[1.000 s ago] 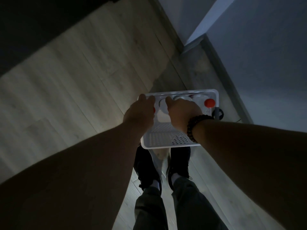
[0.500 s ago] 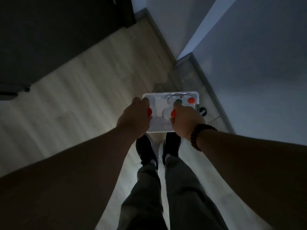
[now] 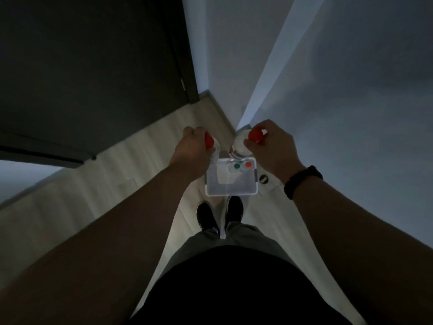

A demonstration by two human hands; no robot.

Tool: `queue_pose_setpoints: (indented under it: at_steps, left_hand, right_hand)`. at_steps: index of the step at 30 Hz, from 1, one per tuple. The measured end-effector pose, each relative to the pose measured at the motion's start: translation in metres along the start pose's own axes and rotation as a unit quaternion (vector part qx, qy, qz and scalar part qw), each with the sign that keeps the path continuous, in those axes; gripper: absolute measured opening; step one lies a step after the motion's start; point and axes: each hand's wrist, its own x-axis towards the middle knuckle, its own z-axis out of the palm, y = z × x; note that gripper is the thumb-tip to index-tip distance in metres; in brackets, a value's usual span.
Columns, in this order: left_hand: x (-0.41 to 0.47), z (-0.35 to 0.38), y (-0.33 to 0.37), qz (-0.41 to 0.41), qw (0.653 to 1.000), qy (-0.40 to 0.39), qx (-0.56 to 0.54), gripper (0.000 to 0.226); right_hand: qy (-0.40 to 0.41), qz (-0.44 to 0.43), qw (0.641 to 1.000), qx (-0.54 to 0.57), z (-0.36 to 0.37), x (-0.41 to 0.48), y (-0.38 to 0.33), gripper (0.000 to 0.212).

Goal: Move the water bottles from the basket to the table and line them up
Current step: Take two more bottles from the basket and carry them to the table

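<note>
Head view: two clear water bottles hang upright from the hands, above the far end of the white basket [image 3: 230,194] that stands on the pale wood floor [image 3: 131,165] just ahead of the person's dark shoes [image 3: 206,215]. The left-hand bottle [image 3: 209,140] shows its red cap at the inner edge of the left hand [image 3: 193,148], with the clear body dropping below the hand toward the basket's far left corner. The right-hand bottle [image 3: 239,146] hangs left of and under the right hand [image 3: 269,146], its red cap up among the fingertips.

The left hand is closed, its fingers curled round the bottle's top, and only its back is seen. The right hand is also closed, thumb and fingers pinching round the cap. A dark beaded bracelet [image 3: 302,181] sits on that wrist.

Two bottles stand in the basket against its far wall, side by side: a green-capped bottle [image 3: 237,166] and a red-capped bottle [image 3: 248,164] to its right.

Half a second ago both hands were low and close together at the basket, already gripping the two red caps. Since then they have risen and spread apart, carrying the bottles out, and the basket now looks smaller and farther below. The two bottles inside it have not moved.
</note>
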Motion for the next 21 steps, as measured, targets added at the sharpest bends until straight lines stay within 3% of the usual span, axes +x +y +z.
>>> queue_pose_setpoints:
  at_steps: [11,17,21]
  left_hand:
    - [-0.037,-0.115,0.125,0.136,0.987,0.089,-0.005,0.045]
    - [-0.051,-0.163,0.190,0.225,0.964,0.144,-0.004,0.045]
    - [-0.062,-0.190,0.229,0.273,0.945,0.171,-0.048,0.042]
  right_hand:
    - [0.127,-0.104,0.985,0.044,-0.147,-0.037,-0.082,0.035]
    - [0.233,-0.154,0.955,0.103,-0.203,-0.053,-0.108,0.039]
    - [0.272,-0.202,0.921,0.192,-0.232,-0.062,-0.124,0.017]
